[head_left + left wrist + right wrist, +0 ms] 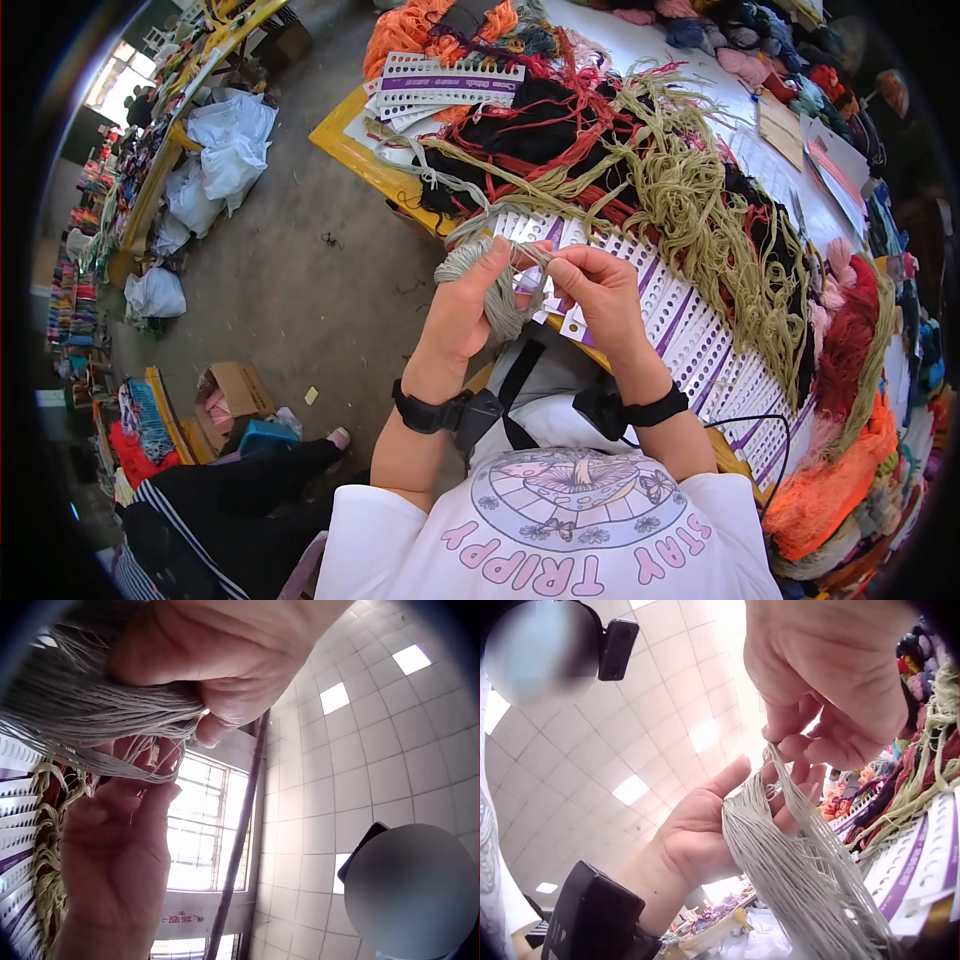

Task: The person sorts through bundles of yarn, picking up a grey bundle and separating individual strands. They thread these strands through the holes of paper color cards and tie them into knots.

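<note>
Honestly, the left hand (463, 312) gripped that grey skein (506, 312) while the right hand (606, 295) pinched some strands (780, 768), so one hard, uneven tug could've snarled everything.

Skein (508, 302) on left hand (462, 310), cards (690, 335) on table (335, 128)

The thread skein (780, 855) is showing plain grey. The punched cards (690, 345) are displaying purple bands on white. Yarn strands (670, 190) are mixing olive green and red. The white T-shirt (570, 505) is bearing a pink-and-lilac mushroom print; the wrist straps (655, 408) are showing black.
</note>
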`<action>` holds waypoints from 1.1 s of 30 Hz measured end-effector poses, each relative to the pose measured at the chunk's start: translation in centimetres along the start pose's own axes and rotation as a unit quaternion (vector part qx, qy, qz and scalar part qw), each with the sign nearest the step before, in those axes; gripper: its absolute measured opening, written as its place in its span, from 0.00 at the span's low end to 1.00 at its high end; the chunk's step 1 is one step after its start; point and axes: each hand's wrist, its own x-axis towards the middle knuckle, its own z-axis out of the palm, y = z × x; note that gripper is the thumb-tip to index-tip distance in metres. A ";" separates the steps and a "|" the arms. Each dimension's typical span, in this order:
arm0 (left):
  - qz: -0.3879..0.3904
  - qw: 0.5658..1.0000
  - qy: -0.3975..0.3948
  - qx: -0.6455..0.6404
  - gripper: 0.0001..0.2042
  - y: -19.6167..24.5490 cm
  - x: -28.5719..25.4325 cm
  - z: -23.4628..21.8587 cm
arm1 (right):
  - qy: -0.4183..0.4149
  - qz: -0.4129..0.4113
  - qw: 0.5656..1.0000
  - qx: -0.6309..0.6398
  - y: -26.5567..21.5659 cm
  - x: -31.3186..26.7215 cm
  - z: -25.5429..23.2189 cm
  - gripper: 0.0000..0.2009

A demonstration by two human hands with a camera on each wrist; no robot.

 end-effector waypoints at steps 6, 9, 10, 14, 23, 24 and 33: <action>0.025 0.999 0.030 0.033 0.13 -1.0 0.4 1.8 | -0.002 -0.055 0.998 0.023 0.1 -0.6 -1.1 0.06; 0.041 0.998 0.037 0.044 0.12 -1.5 0.8 2.4 | 0.003 -0.089 0.996 0.025 0.0 -0.7 -1.3 0.06; 0.047 0.997 0.037 0.041 0.11 -1.5 0.9 2.6 | 0.007 -0.064 0.997 0.035 -0.3 -0.8 -1.6 0.06; 0.037 0.998 0.047 0.018 0.11 -1.5 1.1 3.1 | 0.009 -0.033 0.999 0.031 -0.4 -0.7 -2.1 0.05; 0.026 0.998 0.047 -0.011 0.10 -1.4 1.4 2.9 | 0.023 -0.061 0.997 0.029 -0.2 -0.5 -1.3 0.05; 0.021 0.998 0.049 -0.021 0.10 -1.4 1.4 2.7 | 0.030 -0.044 0.998 0.024 -0.2 -0.5 -1.3 0.06; 0.002 0.998 0.057 -0.002 0.11 -1.7 1.6 2.6 | 0.026 -0.011 1.000 -0.006 -0.1 -0.2 -1.1 0.07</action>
